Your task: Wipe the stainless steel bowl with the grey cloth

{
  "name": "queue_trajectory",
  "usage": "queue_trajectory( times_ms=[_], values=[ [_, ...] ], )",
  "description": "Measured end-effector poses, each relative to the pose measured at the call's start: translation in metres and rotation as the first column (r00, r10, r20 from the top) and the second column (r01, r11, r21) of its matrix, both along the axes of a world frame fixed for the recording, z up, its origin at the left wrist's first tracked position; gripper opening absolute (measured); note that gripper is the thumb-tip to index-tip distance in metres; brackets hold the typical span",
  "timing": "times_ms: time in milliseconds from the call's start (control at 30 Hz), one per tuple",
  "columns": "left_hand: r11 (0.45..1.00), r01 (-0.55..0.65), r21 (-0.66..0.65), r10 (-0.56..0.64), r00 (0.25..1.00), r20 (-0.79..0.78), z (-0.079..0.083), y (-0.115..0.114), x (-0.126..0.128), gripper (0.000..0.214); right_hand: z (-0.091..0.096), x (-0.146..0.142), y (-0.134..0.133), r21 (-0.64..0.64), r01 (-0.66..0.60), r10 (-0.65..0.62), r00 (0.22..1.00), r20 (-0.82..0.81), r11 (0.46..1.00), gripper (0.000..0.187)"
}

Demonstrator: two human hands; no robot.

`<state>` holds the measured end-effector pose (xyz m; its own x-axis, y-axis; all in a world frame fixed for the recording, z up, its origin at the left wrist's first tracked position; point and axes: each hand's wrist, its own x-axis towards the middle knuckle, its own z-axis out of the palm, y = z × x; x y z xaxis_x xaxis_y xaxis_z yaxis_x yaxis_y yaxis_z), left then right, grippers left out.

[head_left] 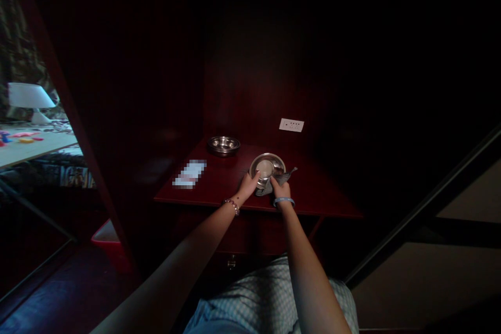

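Note:
A shiny metal bowl [266, 168] is held tilted, its inside facing me, above the front part of the dark red desk [313, 195]. My left hand [249, 183] grips the bowl's left rim, thumb on the inside. My right hand [281, 189] is closed on a grey cloth [264, 189], which it presses against the bowl's lower right rim; one corner of the cloth sticks out to the right. Further back on the left stand several nested metal bowls [223, 145].
A blurred-out pale item [190, 174] lies on the desk's left side. On the back wall is a white socket [291, 124]. Dark side panels enclose the desk. To the left are a red bin [111, 245], a white lamp [32, 96] and another table [37, 145].

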<state>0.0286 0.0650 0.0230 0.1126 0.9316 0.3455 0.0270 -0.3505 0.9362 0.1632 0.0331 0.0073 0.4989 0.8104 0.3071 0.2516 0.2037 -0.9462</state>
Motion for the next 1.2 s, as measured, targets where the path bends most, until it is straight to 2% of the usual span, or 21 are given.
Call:
queue_trajectory(
  times_ms=[300,633,1200],
  values=[
    [1.000,0.000,0.032,0.001,1.000,-0.011,-0.0020,0.0015,0.0000,0.022,-0.0009,0.0011,0.0009,-0.005,0.010,-0.010,1.000,0.020,1.000,0.033],
    [1.000,-0.005,-0.025,0.005,1.000,0.012,-0.0005,0.0001,0.0008,0.022,-0.0009,0.0008,0.0004,0.000,0.001,-0.001,1.000,0.029,1.000,0.034],
    [1.000,0.001,0.000,-0.001,1.000,0.024,-0.0010,-0.0001,0.0008,0.021,-0.0030,0.0020,0.0023,-0.007,0.003,-0.003,0.999,0.039,1.000,0.036]
  ],
)
